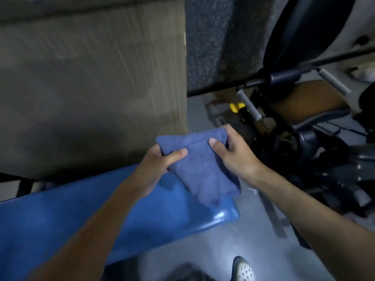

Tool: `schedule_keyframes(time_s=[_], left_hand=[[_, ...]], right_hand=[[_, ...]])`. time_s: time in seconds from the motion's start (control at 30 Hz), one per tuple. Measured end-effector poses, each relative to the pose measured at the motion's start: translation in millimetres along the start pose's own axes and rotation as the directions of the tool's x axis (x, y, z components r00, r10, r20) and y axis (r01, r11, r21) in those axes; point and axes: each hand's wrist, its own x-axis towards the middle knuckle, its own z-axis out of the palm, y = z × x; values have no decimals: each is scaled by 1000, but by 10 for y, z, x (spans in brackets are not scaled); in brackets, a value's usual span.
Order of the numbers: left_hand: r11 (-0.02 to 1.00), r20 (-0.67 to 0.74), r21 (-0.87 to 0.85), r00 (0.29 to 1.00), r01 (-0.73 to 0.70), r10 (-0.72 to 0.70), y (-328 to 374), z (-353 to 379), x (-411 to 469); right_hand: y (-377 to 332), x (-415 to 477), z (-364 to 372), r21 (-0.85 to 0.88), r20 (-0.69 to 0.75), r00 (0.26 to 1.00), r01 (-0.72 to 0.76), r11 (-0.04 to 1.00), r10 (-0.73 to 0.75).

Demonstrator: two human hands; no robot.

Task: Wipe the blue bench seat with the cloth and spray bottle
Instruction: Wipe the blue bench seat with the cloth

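Both your hands are gripping the folded cloth [203, 171] at mid-frame. Left hand [160, 165] pinches its 9 o'clock edge with the thumb on top. Right hand [233, 153] pinches the 1 o'clock corner, also thumb on top. The cloth hangs over the end of the counter [60, 220]. Its lower edge at 5 o'clock overlaps the rim; can't tell if it touches. The counter is glossy blue and runs from 8 o'clock to centre. Box [91, 88] is at 10 o'clock, behind the counter. Grey panel [223, 37] is at 12. Black machine with grey handles [249, 106] is at 3. Your shoe [242, 269] is at 6, on the floor.
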Motion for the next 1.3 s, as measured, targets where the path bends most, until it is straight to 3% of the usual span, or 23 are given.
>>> schedule_keyframes(time_s=[0.13, 0.23, 0.33, 0.43, 0.5, 0.57, 0.7, 0.8, 0.97, 1.13, 1.2, 1.3], left_hand=[[997, 144, -40, 988, 64, -57, -811, -110, 128], [939, 27, 330, 993, 97, -112, -1598, -188, 362], [718, -13, 696, 1000, 23, -19, -2410, -326, 539], [387, 136, 906, 984, -171, 115, -2919, -478, 668], [199, 232, 937, 939, -286, 253, -3039, -493, 750], [64, 297, 942, 906, -330, 302, -3105, -467, 840], [-81, 324, 946, 894, -314, 309, -3154, -455, 934], [-105, 336, 942, 893, -319, 301, -3186, -474, 916], [-110, 334, 943, 885, -315, 324, -3327, -457, 888], [-29, 332, 942, 913, -334, 238, -3173, -467, 872], [-60, 344, 939, 918, -339, 197, -3138, -488, 864], [-107, 281, 957, 954, -270, 104, -3143, -529, 844]], right_hand=[[766, -268, 139, -30, -92, 981, -176, 984, 172], [1514, -390, 277, -247, -196, 948, -297, 923, 252], [2220, -510, 565, -648, -212, 918, -388, 655, 334], [2698, -547, 1034, -789, -114, 954, -257, 558, 279], [2974, -534, 1282, -874, -94, 975, -178, 452, 203], [3159, -528, 1381, -920, -115, 989, -141, 365, 94], [3340, -488, 1176, -949, -112, 992, -87, 302, -64], [3365, -514, 1029, -967, -185, 969, -150, 206, -164], [3467, -720, 1137, -971, -106, 978, -62, 232, -180], [3572, -910, 1007, -944, 115, 966, 180, 277, -233], [3615, -817, 849, -932, 92, 976, 154, 327, -198], [3610, -517, 623, -855, -81, 993, -24, 518, -86]])
